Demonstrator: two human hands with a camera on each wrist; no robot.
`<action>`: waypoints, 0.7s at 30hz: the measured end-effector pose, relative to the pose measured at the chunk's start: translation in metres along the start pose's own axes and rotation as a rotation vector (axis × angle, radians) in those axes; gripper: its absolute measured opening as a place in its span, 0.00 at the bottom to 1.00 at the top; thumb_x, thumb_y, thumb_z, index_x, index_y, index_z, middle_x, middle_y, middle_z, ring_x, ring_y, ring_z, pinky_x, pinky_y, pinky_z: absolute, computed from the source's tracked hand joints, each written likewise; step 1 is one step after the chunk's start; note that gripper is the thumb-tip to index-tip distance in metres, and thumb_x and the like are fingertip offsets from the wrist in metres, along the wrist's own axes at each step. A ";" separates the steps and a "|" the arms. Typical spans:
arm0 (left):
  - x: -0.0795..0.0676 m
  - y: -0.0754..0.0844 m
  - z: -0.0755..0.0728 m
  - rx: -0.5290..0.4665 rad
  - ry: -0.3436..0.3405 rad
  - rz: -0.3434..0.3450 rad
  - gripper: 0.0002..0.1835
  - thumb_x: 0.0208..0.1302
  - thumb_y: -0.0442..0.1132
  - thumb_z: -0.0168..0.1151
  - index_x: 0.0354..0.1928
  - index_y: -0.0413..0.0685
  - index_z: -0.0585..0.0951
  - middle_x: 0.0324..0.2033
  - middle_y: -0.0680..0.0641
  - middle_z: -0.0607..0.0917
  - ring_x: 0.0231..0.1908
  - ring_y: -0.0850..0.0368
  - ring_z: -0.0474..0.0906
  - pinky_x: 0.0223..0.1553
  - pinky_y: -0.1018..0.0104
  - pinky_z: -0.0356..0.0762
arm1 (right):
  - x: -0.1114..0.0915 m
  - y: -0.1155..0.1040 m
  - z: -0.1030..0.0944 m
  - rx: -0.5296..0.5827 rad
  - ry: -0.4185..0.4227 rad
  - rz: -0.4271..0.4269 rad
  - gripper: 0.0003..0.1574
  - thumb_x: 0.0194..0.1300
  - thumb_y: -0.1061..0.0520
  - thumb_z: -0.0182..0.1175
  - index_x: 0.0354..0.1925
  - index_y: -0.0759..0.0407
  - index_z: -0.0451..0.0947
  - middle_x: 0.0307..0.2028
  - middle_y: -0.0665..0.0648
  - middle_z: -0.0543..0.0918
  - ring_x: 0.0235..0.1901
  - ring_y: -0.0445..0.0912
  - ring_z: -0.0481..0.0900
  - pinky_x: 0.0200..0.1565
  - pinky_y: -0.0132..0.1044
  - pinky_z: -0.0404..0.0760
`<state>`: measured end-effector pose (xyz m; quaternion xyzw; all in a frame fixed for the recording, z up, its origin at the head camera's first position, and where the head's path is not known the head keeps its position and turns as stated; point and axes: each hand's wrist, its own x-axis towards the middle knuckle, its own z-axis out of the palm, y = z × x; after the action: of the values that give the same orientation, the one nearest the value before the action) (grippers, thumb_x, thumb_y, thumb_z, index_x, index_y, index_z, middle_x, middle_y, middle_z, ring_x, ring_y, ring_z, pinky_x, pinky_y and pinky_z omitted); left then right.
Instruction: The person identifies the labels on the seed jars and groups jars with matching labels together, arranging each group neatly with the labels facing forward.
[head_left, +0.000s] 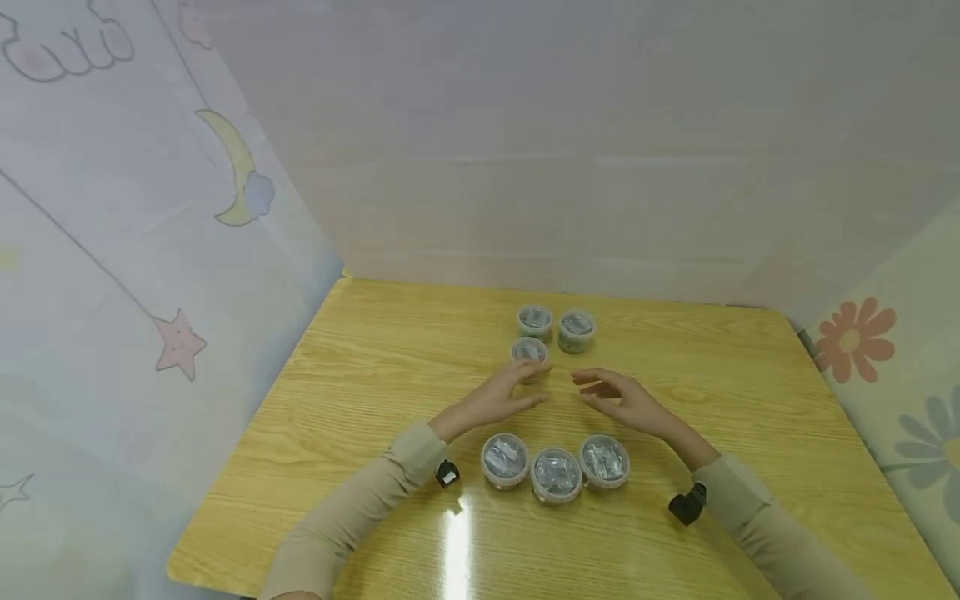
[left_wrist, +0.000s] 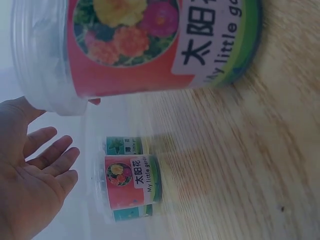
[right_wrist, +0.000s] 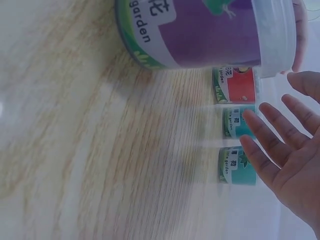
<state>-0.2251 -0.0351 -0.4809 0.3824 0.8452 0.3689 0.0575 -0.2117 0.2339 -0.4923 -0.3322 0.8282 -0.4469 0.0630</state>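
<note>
My left hand hovers over the middle of the table, fingers extended, overlapping the front tub of the back group in the head view. Facing it, my right hand is held with loosely bent fingers and nothing in it. Between my forearms stand three lidded plastic tubs: a left one, a middle one and a right one. The left wrist view shows a red flower-labelled tub up close; the right wrist view shows a purple-labelled tub.
Two more tubs, a left one and a right one, stand near the table's back edge. Teal labels show on two far tubs, one nearer the middle and one lower. Printed wall sheets surround the wooden table.
</note>
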 end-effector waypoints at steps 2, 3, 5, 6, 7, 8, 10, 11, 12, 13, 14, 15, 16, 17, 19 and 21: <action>-0.001 0.002 0.000 0.006 0.000 -0.002 0.29 0.66 0.46 0.56 0.66 0.44 0.64 0.61 0.46 0.70 0.56 0.46 0.72 0.59 0.63 0.70 | -0.001 0.000 0.000 0.002 -0.003 -0.008 0.25 0.67 0.60 0.54 0.61 0.60 0.67 0.55 0.69 0.74 0.48 0.60 0.78 0.48 0.51 0.79; -0.001 0.003 0.000 0.013 0.001 0.001 0.29 0.66 0.47 0.56 0.66 0.44 0.65 0.61 0.46 0.70 0.56 0.47 0.72 0.59 0.64 0.70 | -0.001 -0.001 0.000 0.006 -0.003 -0.006 0.25 0.67 0.60 0.55 0.61 0.60 0.67 0.55 0.69 0.74 0.47 0.60 0.79 0.48 0.51 0.79; -0.002 0.004 0.000 0.019 0.002 0.007 0.29 0.66 0.46 0.56 0.66 0.44 0.65 0.61 0.46 0.71 0.56 0.47 0.72 0.59 0.64 0.69 | -0.002 -0.001 -0.001 0.002 -0.005 -0.005 0.25 0.67 0.60 0.55 0.61 0.60 0.67 0.55 0.68 0.75 0.47 0.60 0.79 0.48 0.50 0.79; -0.002 0.005 0.000 0.016 0.001 0.008 0.29 0.66 0.46 0.57 0.66 0.44 0.65 0.61 0.46 0.70 0.57 0.47 0.71 0.59 0.63 0.69 | -0.002 -0.001 -0.001 0.002 -0.007 -0.004 0.25 0.67 0.60 0.54 0.61 0.60 0.67 0.55 0.68 0.75 0.48 0.60 0.79 0.48 0.50 0.79; -0.003 0.005 0.000 0.014 0.000 0.007 0.29 0.65 0.45 0.57 0.66 0.44 0.65 0.61 0.47 0.70 0.57 0.48 0.71 0.59 0.63 0.69 | -0.002 -0.001 -0.001 0.001 -0.009 -0.004 0.25 0.67 0.61 0.54 0.62 0.60 0.67 0.55 0.69 0.74 0.48 0.59 0.79 0.48 0.50 0.79; -0.003 0.005 0.000 0.020 0.000 0.008 0.29 0.65 0.45 0.57 0.66 0.45 0.65 0.61 0.47 0.70 0.58 0.49 0.70 0.60 0.63 0.68 | -0.002 0.000 -0.001 -0.001 -0.010 -0.003 0.25 0.67 0.61 0.54 0.62 0.60 0.66 0.55 0.68 0.75 0.48 0.59 0.79 0.48 0.50 0.79; -0.003 0.006 0.000 0.028 -0.002 0.007 0.29 0.65 0.45 0.57 0.66 0.46 0.65 0.63 0.47 0.69 0.61 0.51 0.67 0.62 0.61 0.66 | -0.003 0.001 -0.001 -0.001 -0.014 -0.005 0.25 0.67 0.61 0.54 0.62 0.62 0.66 0.55 0.69 0.74 0.48 0.60 0.79 0.49 0.50 0.78; -0.003 0.007 0.001 0.032 -0.005 0.008 0.29 0.66 0.45 0.57 0.66 0.46 0.65 0.63 0.47 0.69 0.62 0.52 0.66 0.63 0.60 0.65 | -0.003 0.001 -0.002 0.004 -0.015 -0.005 0.25 0.67 0.61 0.54 0.62 0.63 0.66 0.55 0.69 0.74 0.48 0.60 0.78 0.49 0.51 0.78; -0.003 0.007 0.001 0.038 -0.008 0.008 0.29 0.66 0.46 0.56 0.66 0.46 0.64 0.64 0.47 0.68 0.63 0.53 0.64 0.64 0.59 0.63 | -0.004 0.001 -0.002 0.007 -0.017 -0.008 0.25 0.67 0.61 0.54 0.62 0.64 0.66 0.55 0.69 0.74 0.48 0.61 0.78 0.49 0.51 0.78; -0.003 0.007 0.001 0.043 -0.012 0.009 0.29 0.66 0.46 0.56 0.66 0.46 0.64 0.64 0.46 0.68 0.64 0.54 0.62 0.65 0.58 0.62 | -0.004 0.001 -0.002 0.011 -0.018 -0.010 0.26 0.67 0.61 0.54 0.62 0.65 0.66 0.54 0.69 0.74 0.48 0.61 0.78 0.49 0.51 0.78; -0.003 0.007 0.001 0.049 -0.018 0.012 0.29 0.67 0.47 0.55 0.66 0.45 0.64 0.65 0.46 0.67 0.65 0.54 0.61 0.65 0.57 0.61 | -0.005 0.001 -0.001 0.015 -0.019 -0.011 0.26 0.67 0.61 0.54 0.62 0.65 0.66 0.54 0.70 0.74 0.48 0.62 0.78 0.49 0.51 0.78; -0.003 0.008 0.001 0.050 -0.023 0.014 0.29 0.67 0.47 0.55 0.66 0.45 0.64 0.65 0.46 0.67 0.65 0.54 0.60 0.66 0.57 0.60 | -0.005 0.001 -0.001 0.016 -0.019 -0.013 0.26 0.67 0.61 0.54 0.62 0.66 0.65 0.54 0.69 0.74 0.48 0.62 0.78 0.49 0.51 0.78; -0.003 0.008 0.001 0.054 -0.026 0.017 0.29 0.67 0.48 0.54 0.66 0.44 0.64 0.65 0.45 0.67 0.66 0.54 0.60 0.66 0.56 0.59 | -0.006 0.001 -0.001 0.017 -0.019 -0.012 0.26 0.67 0.61 0.54 0.62 0.66 0.66 0.55 0.69 0.74 0.48 0.62 0.78 0.49 0.51 0.78; -0.003 0.008 0.002 0.051 -0.028 0.018 0.29 0.67 0.48 0.54 0.66 0.44 0.64 0.65 0.45 0.67 0.66 0.54 0.59 0.66 0.56 0.59 | -0.006 0.000 -0.001 0.017 -0.020 -0.010 0.26 0.67 0.61 0.54 0.62 0.65 0.66 0.55 0.69 0.74 0.48 0.61 0.78 0.49 0.51 0.78; -0.003 0.008 0.002 0.055 -0.031 0.018 0.29 0.67 0.49 0.54 0.66 0.44 0.64 0.65 0.46 0.67 0.66 0.55 0.59 0.66 0.57 0.59 | -0.007 -0.002 -0.001 0.009 -0.022 -0.006 0.26 0.67 0.62 0.54 0.62 0.64 0.65 0.55 0.68 0.74 0.48 0.61 0.78 0.49 0.51 0.78; -0.003 0.009 0.002 0.057 -0.029 0.021 0.29 0.67 0.49 0.53 0.66 0.44 0.64 0.65 0.46 0.67 0.66 0.55 0.60 0.66 0.58 0.60 | -0.008 -0.006 -0.002 0.011 -0.021 -0.002 0.26 0.67 0.64 0.54 0.62 0.63 0.65 0.56 0.68 0.74 0.48 0.62 0.78 0.49 0.52 0.78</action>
<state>-0.2164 -0.0324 -0.4767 0.3980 0.8505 0.3395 0.0549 -0.2032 0.2379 -0.4885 -0.3373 0.8248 -0.4479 0.0733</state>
